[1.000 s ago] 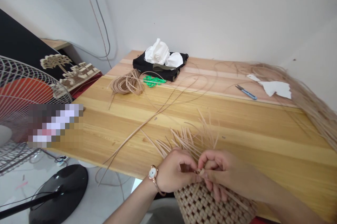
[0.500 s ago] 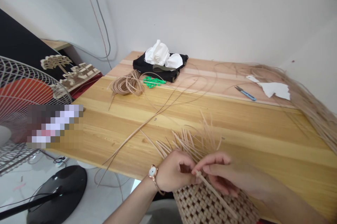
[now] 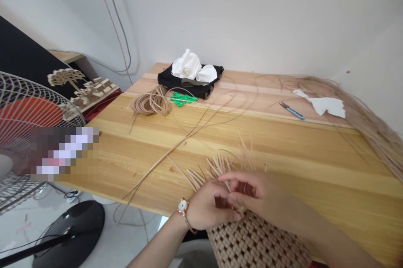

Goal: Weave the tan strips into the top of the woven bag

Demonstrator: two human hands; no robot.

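Observation:
A tan woven piece (image 3: 258,243) with an openwork pattern rises toward the table edge from below, its far side fringed with loose strands (image 3: 220,165). My left hand (image 3: 212,205), with a watch on the wrist, is closed on the upper edge of the weave, thumb on top. Close against it, my right hand (image 3: 248,190) is bent over the same edge, index finger reaching among the strand ends. Its thumb and fingers are closed around a strand, mostly hidden between the two hands.
On the wooden table (image 3: 126,150) lie a coil of strands (image 3: 151,101), a green bundle (image 3: 183,99), a black bag (image 3: 192,85) with white tissue (image 3: 186,64), and blue-handled snips (image 3: 292,111). Long strands (image 3: 371,133) run along the right. A fan (image 3: 28,121) stands left.
My right hand has moved up and left toward the fringe. The strip that lay across the weave no longer shows there. My left hand has stayed in place.

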